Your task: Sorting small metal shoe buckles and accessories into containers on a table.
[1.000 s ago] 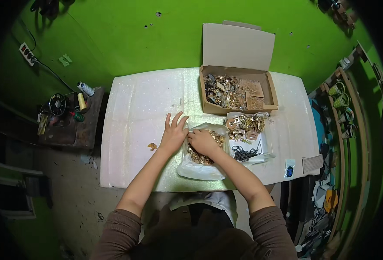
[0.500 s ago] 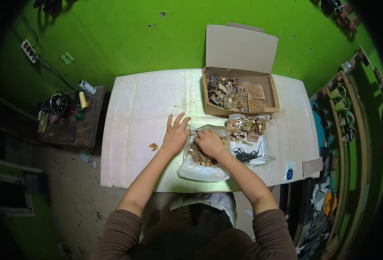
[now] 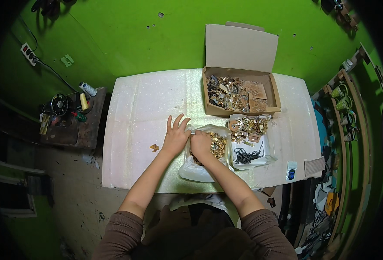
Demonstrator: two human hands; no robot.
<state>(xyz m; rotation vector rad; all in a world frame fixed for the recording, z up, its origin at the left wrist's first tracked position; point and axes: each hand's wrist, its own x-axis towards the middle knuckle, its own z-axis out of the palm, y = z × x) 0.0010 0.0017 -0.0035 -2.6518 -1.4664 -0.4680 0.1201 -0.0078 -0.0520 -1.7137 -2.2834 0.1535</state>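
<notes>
A white plastic bag (image 3: 196,173) lies opened over the table near its front edge, with many small gold-coloured metal fittings (image 3: 218,145) inside. My left hand (image 3: 176,136) is at the bag's left rim; three fingers stretch outward while the index finger and thumb close at the rim. Curled down over the left part of the bag, my right hand (image 3: 201,143) has closed fingers that hide whatever they hold. Between both hands shows a small silvery bit, too small to name. One loose gold-coloured piece (image 3: 154,148) lies left of my left forearm.
Right of the bag, a white tray (image 3: 260,161) holds larger gold-coloured fittings and a dark chain (image 3: 246,156). Behind it stands an open cardboard box (image 3: 241,110) of mixed metal pieces. A small packet (image 3: 291,170) and a card (image 3: 314,167) lie at the table's right.
My right hand has shifted left within the bag toward my left hand, and its fingers are more curled. More gold-coloured fittings show on the bag's right side. My left hand stays at the rim.
</notes>
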